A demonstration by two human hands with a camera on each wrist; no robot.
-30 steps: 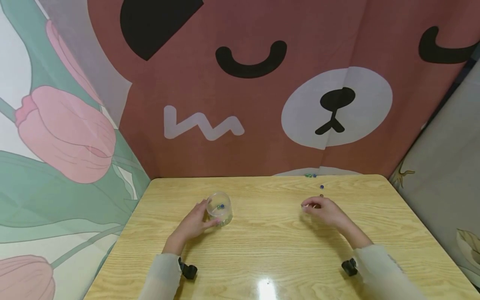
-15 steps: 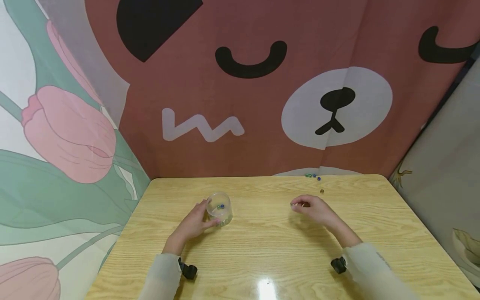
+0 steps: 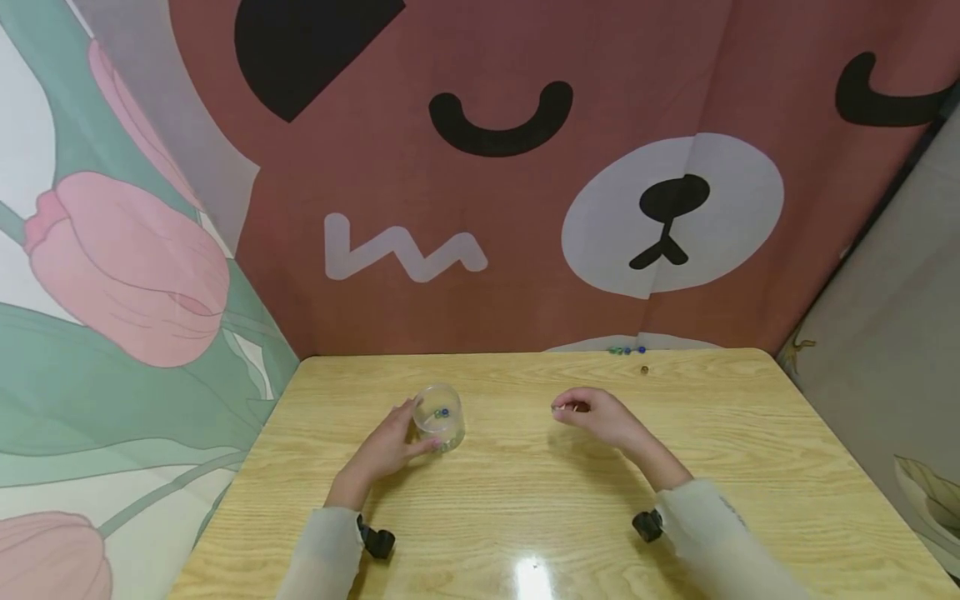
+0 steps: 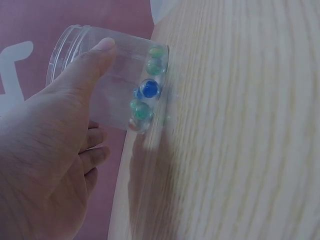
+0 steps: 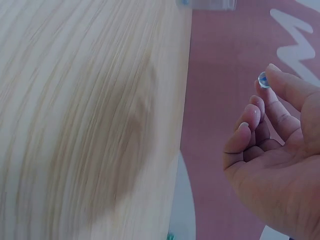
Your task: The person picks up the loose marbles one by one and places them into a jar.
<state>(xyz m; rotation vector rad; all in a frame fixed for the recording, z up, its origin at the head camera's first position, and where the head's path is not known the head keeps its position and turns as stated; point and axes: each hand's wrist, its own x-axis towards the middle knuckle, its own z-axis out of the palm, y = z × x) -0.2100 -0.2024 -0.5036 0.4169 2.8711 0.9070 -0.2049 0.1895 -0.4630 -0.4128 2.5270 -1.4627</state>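
Note:
In the head view my left hand holds a clear plastic jar upright on the table, thumb on the near side and fingers round the far side. Several green and blue marbles lie on the jar's bottom, as the left wrist view shows. My right hand is above the table, to the right of the jar and apart from it. Between thumb and forefinger it pinches a clear marble with blue inside; its other fingers are loosely curled.
Several green and blue marbles sit along the back edge of the wooden table. A brown marble is just in front of them. Behind the table hangs a red-brown curtain with a bear print.
My right hand has moved left toward the jar with the pinched marble. A blue marble and the brown one have rolled toward the back edge. The left hand and jar stay put.

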